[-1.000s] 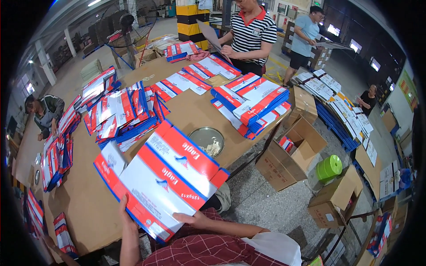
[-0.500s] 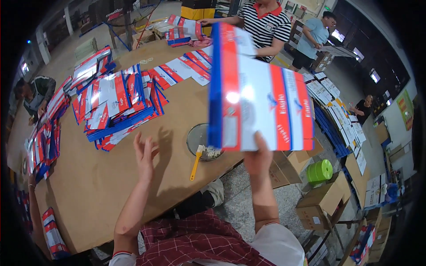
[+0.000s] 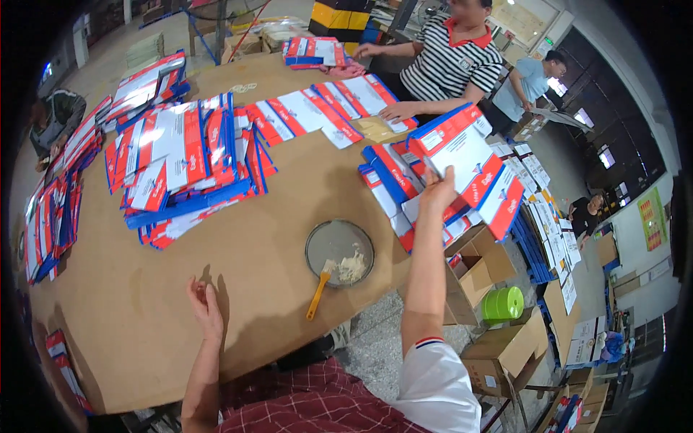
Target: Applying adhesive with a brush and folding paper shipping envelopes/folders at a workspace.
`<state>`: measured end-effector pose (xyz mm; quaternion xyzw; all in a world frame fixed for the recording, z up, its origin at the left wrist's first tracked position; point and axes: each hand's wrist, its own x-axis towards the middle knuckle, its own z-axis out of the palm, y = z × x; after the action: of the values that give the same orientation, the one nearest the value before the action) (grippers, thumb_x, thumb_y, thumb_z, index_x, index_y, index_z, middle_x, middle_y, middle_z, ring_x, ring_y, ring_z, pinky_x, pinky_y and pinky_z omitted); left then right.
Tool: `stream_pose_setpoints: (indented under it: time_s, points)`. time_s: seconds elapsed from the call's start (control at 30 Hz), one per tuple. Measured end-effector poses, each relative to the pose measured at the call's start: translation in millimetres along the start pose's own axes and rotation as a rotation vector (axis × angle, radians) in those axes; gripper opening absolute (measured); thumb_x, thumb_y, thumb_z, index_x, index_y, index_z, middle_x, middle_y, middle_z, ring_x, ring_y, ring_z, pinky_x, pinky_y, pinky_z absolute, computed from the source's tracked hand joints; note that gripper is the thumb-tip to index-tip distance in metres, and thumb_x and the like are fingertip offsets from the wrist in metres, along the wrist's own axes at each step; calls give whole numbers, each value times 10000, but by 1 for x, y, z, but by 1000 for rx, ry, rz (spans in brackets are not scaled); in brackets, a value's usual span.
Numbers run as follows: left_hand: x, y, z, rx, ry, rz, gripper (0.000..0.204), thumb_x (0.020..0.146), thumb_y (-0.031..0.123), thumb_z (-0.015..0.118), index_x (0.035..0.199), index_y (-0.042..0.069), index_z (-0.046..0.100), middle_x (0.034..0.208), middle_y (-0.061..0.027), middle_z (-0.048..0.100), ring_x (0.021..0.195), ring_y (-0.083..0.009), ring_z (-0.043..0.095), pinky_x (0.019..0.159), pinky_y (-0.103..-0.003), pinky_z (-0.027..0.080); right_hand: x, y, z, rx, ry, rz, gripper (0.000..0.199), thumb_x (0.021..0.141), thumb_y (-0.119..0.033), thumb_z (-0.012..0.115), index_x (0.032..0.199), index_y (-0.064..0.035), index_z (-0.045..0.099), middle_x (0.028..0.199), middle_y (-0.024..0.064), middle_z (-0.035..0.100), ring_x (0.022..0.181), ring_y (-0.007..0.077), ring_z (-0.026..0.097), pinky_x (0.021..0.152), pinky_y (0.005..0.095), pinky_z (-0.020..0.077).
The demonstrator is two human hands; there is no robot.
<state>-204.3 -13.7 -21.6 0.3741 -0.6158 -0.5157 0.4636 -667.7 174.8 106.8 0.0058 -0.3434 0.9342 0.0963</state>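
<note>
With arm stretched to the right, my right hand [image 3: 437, 192] grips the near edge of a flat red, white and blue carton [image 3: 456, 148]. It is over a loose pile of matching cartons [image 3: 391, 177] at the table's right edge. My left hand [image 3: 206, 309] hovers above the brown table [image 3: 144, 317], open and holding nothing, fingers loosely curled. Between my arms lies a round dark plate [image 3: 326, 238] with pale paste [image 3: 353, 267] on it. A yellow-handled brush [image 3: 317, 294] rests with its bristles on the plate's rim.
A tall stack of cartons [image 3: 177, 155] stands at left centre, with further piles [image 3: 54, 216] along the left. Across the table, a person in a striped shirt [image 3: 451, 61] has a hand by a row of spread cartons [image 3: 307, 112]. Cardboard boxes [image 3: 498, 353] and a green drum [image 3: 503, 304] stand right.
My right hand has carried the carton from in front of me rightward to the pile at the table's edge. My left hand has dropped lower and leftward. The striped-shirt person's hand now reaches the spread cartons.
</note>
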Motion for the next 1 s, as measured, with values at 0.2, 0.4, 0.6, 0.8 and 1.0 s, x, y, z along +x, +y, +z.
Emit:
stream_pose_setpoints:
  time_s: [0.2,0.4,0.6,0.8,1.0]
  points:
    - [-3,-2,-6,29,-37,12,371,907,128,463,1245,47,332,952,-38,442,830,-111,435,756,-237,383,-6,48,8,-48,140,-8,403,833,-178,570,1173,-29,413,984,107,569,728,221,608,550,293,528]
    - [0,0,1,54,-70,14,363,916,141,445,1243,39,324,920,-37,440,821,-113,435,749,-235,380,1,69,-16,-31,256,84,392,849,-179,538,1189,-47,393,1010,110,566,746,241,618,570,306,523]
    - [3,-3,-2,28,-46,-16,355,922,152,436,1241,47,321,910,-39,436,794,-108,436,734,-236,387,-1,81,-15,59,258,257,365,865,-249,527,1158,-51,435,1067,106,554,924,267,581,786,388,497]
    - [3,-8,-2,35,-52,-9,348,922,163,441,1235,60,330,900,-37,437,790,-110,440,731,-241,395,2,81,-20,120,245,378,411,888,-353,484,1199,-93,418,1110,86,530,1039,229,512,914,366,388]
    - [0,-2,-4,48,-39,-14,347,922,178,447,1228,57,336,891,-37,432,779,-112,437,724,-242,395,-7,77,-12,179,338,431,425,888,-376,466,1195,-85,425,1145,95,486,1054,243,481,931,396,364]
